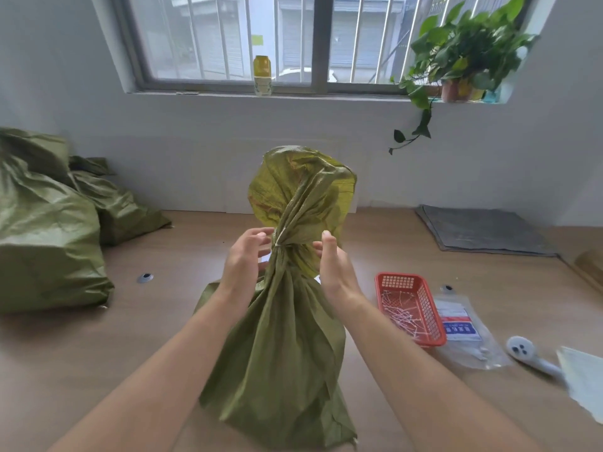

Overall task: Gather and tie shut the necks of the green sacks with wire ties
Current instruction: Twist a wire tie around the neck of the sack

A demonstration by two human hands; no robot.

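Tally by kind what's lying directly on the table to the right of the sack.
Red basket: 1
Clear plastic packet: 1
White shower head: 1
Grey mat: 1
Pale sheet: 1
Brown item, edge: 1
Total: 6

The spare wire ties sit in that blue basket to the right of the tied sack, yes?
Not quite: the head view shows the basket is red, not blue. It does hold the spare wire ties, to the right of the tied sack.

Olive-green woven sack [287, 347] (white tie [281, 238] at its neck), red mesh basket [409, 306], tan table [163, 321].
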